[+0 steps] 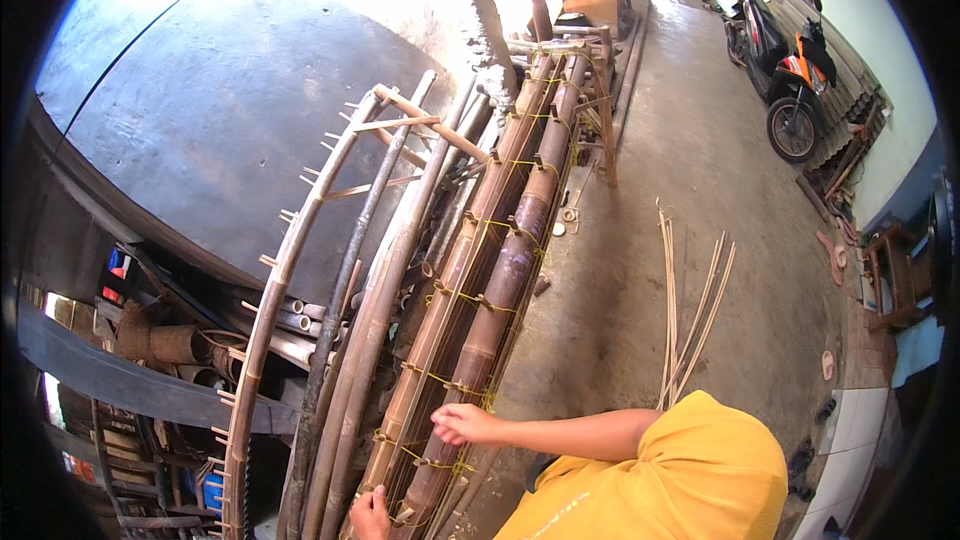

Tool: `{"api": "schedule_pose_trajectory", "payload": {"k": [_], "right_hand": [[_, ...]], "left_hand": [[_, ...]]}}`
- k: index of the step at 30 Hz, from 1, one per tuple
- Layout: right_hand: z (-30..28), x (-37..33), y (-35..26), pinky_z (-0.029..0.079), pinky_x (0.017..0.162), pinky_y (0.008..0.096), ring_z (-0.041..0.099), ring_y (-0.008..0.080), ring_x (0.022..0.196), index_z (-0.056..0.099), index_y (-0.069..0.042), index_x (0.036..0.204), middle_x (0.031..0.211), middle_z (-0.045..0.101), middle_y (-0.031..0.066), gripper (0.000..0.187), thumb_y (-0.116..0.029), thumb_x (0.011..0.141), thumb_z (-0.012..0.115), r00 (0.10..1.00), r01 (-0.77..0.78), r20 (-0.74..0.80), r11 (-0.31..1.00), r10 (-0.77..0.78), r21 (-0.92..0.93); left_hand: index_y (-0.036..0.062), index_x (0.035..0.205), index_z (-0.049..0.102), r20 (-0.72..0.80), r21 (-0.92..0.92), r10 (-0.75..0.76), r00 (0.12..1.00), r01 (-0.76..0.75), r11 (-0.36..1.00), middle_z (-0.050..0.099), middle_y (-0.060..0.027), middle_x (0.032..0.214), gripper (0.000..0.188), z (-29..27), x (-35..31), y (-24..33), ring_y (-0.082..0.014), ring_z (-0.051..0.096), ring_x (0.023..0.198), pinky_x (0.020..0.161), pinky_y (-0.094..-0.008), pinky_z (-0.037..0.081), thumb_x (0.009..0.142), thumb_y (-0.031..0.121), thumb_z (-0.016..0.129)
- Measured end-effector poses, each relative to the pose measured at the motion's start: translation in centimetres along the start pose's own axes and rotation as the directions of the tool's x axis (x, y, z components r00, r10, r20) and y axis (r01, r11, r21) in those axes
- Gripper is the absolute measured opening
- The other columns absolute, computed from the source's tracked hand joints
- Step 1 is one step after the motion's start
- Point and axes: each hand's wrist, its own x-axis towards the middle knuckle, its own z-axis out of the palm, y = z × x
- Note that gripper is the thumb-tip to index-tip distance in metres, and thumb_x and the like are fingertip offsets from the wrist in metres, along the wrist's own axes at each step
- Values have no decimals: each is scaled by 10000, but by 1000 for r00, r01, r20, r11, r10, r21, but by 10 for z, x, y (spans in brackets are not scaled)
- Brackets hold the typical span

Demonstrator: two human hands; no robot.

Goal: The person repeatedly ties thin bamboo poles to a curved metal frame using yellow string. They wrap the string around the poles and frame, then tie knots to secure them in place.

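Two long brown bamboo poles (pixel 509 258) lie side by side, running away from me. Thin bamboo strips (pixel 447 335) are laid along the gap between them. Yellow cord (pixel 462 295) crosses the poles at regular spaces, around short dark pegs (pixel 513 224). My right hand (pixel 465 424) is over the near part of the right pole, its fingers closed together; whatever they pinch is too small to tell. At the lower edge my left hand (pixel 370 516) is beside the left pole, fingers curled in. Its grip is partly cut off by the frame.
A curved bamboo pole with short pegs (pixel 290 250) and other loose poles (pixel 375 290) lie on the left. Several thin bamboo strips (pixel 690 310) rest on the concrete floor to the right. Farther off are an orange and black motorbike (pixel 790 80) and a wooden trestle (pixel 603 100).
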Motion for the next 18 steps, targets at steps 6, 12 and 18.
{"api": "schedule_pose_trajectory", "payload": {"k": [6, 12, 18], "right_hand": [[-162, -21, -38, 547, 779, 289, 628, 107, 842, 653, -70, 1138, 988, 674, 29, 267, -267, 1038, 504, 991, -131, -63, 961, 119, -243], [-327, -49, -119, 528, 731, 254, 597, 77, 777, 660, -79, 1078, 933, 649, 0, 224, -246, 1034, 517, 932, -87, -362, 986, 29, -143], [-461, -66, -225, 512, 719, 248, 589, 82, 772, 657, -55, 1067, 936, 658, 20, 225, -235, 1028, 527, 921, 17, -381, 986, -80, -165]], "left_hand": [[33, 1205, 680, 94, 275, -322, 942, 286, 918, 652, -243, 1228, 523, 14, 45, 9, -366, 613, 1166, 995, -452, 450, 994, 482, 511], [1, 1132, 696, -255, -37, 228, 940, -245, 969, 689, -253, 1055, 355, 81, 160, 254, -413, 669, 984, 852, -447, 520, 963, 299, 600], [81, 1242, 661, -144, -153, 504, 852, -522, 839, 700, -220, 1035, 388, 176, 256, 551, -381, 686, 954, 834, -429, 531, 946, 327, 618]]}}
